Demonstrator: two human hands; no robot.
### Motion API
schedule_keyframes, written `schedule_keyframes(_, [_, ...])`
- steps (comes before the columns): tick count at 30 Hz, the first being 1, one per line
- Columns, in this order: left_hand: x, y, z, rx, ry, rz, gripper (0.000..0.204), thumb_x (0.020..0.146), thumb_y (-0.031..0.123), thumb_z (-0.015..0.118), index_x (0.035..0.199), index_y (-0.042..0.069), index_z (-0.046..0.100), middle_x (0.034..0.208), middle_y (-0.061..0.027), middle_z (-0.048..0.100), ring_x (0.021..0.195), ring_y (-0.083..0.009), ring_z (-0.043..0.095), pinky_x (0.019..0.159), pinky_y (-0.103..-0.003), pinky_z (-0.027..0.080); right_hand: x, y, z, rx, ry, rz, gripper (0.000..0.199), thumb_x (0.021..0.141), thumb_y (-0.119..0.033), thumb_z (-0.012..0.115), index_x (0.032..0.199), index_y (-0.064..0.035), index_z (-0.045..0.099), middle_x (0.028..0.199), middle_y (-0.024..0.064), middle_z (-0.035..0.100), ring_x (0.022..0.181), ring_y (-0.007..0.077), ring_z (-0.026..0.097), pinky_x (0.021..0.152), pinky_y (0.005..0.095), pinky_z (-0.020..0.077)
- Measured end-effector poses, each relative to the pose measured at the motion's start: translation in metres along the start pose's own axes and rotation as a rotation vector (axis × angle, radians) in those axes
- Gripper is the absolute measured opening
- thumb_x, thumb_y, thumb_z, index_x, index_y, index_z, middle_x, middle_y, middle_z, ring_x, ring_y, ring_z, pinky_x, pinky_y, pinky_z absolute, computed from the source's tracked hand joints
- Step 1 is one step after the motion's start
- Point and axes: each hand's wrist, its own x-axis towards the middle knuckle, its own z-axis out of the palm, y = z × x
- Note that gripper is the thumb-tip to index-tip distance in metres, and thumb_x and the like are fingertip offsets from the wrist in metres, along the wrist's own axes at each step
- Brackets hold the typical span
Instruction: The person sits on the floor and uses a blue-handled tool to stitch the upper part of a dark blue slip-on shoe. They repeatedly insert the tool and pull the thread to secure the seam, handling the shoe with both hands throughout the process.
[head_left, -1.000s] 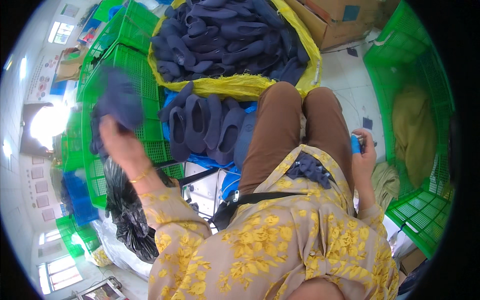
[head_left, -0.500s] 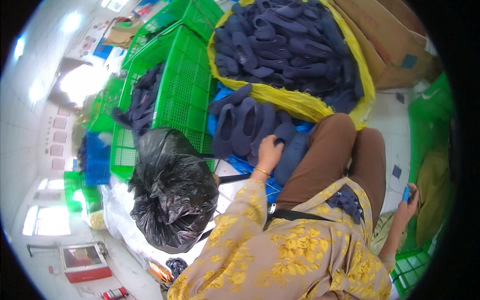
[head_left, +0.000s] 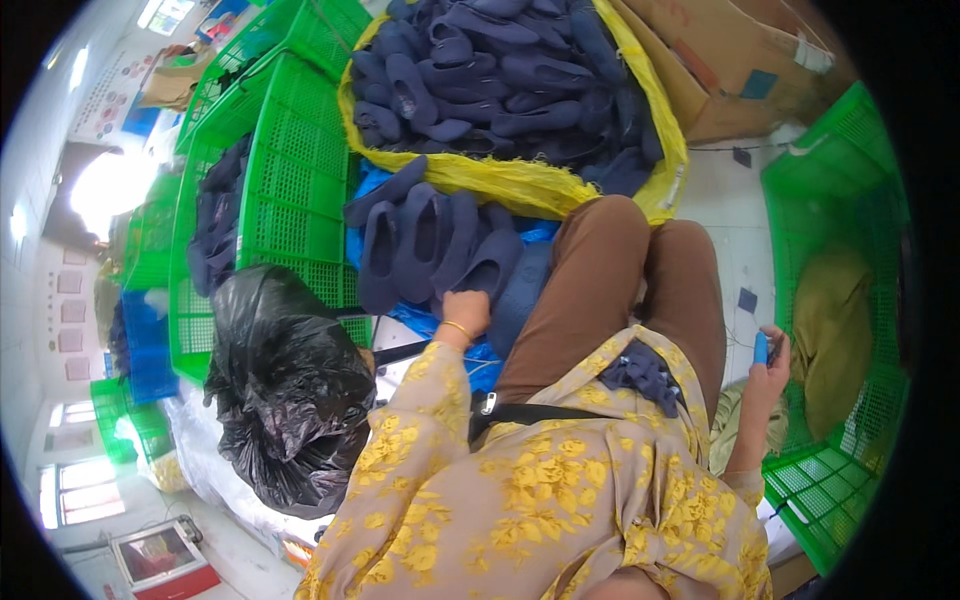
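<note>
My left hand is closed on the near end of a navy slip-on shoe, which lies slanted in a row of like shoes. Beside it to the left stand more navy shoes, openings upward. Another navy shoe rests between the held one and my leg. Off to the right, my right hand is closed around a small blue-handled tool; its working end is too small to make out. Fine threads show near that hand. Dark navy scraps lie in my lap.
A yellow-rimmed sack heaped with navy shoes stands ahead. Green crates and a black plastic bag are on the left. A cardboard box stands far right, above a green crate holding olive cloth.
The whole view has shifted, so things sit farther left in it. My left hand has taken hold of the shoe's near end, and that shoe now lies more slanted, closer to me.
</note>
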Motion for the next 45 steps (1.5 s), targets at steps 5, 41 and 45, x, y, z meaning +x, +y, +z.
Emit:
schedule_keyframes(5, [0.000,0.000,-0.071,-0.697,0.465,-0.097,0.025,0.073,0.013,0.059,0.092,0.001,0.069,0.087,-0.0189,0.070,0.082,-0.0366,0.067,0.075,-0.040,0.052,-0.006,-0.006,-0.003,-0.049,0.017,0.030,0.017,0.091,0.003,0.049,0.106,-0.0014,0.057,0.096,-0.0008,0.053,0.085,0.0068,0.047,0.077,0.0202,0.0389])
schedule_keyframes(41, [-0.135,0.192,-0.208,-1.620,-0.444,0.629,0.024,0.102,0.017,0.049,0.115,0.000,0.060,0.099,-0.0040,0.065,0.083,-0.0102,0.061,0.077,-0.027,0.051,-0.057,-0.170,0.005,-0.101,-0.482,-0.548,0.036,0.069,-0.002,0.073,0.104,-0.0087,0.066,0.090,0.0055,0.065,0.075,0.0206,0.062,0.063,0.0322,0.0433])
schedule_keyframes(45, [-0.148,0.195,-0.218,-1.653,-0.262,0.759,0.026,0.100,0.015,0.052,0.118,-0.002,0.060,0.105,-0.0015,0.063,0.097,-0.0069,0.056,0.087,-0.022,0.045,-0.061,-0.173,0.019,-0.414,-0.348,-0.988,0.051,0.058,-0.012,0.072,0.109,-0.0152,0.067,0.097,-0.0006,0.063,0.078,0.0202,0.062,0.061,0.0356,0.0445])
